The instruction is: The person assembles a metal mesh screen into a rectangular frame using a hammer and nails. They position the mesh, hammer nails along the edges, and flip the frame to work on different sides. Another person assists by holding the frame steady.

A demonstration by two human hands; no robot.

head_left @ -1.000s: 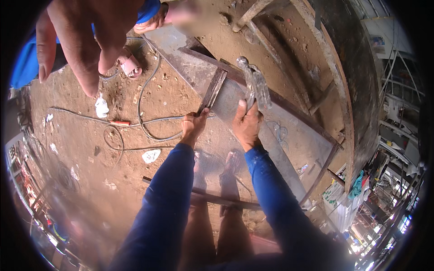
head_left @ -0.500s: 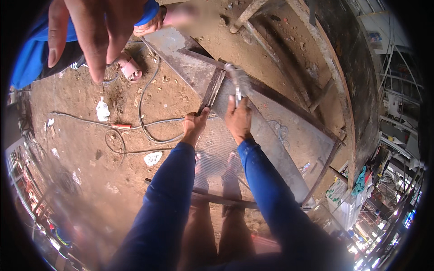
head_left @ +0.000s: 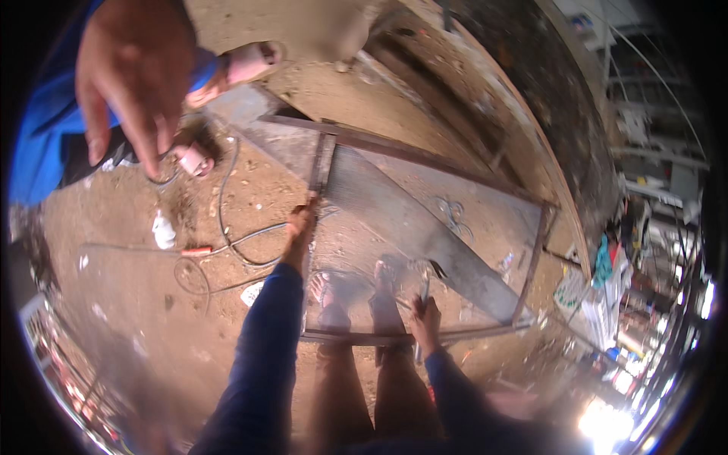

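Observation:
My left hand point(head_left: 301, 220) is closed on the left side of a brown rectangular frame point(head_left: 425, 165) with fine mesh stretched across it. In my right hand point(head_left: 426, 322) is a claw hammer point(head_left: 437, 268), its handle in my fist and its head raised over the frame's near part. A long grey sheet point(head_left: 425, 220) lies diagonally under the mesh. My feet show through the mesh near the frame's near bar.
At the upper left a co-worker's hand point(head_left: 133, 76) hangs close, blurred; a blue sleeve and pink slippers point(head_left: 196, 159) are behind it. Black cable point(head_left: 224, 197) loops over the dirt floor. A large curved dark panel point(head_left: 523, 98) stands at far right, with clutter below it.
My right hand has drawn the hammer back from the frame's far corner toward me. My left hand stays on the frame's left side. The view has shifted and the co-worker's hand has moved slightly.

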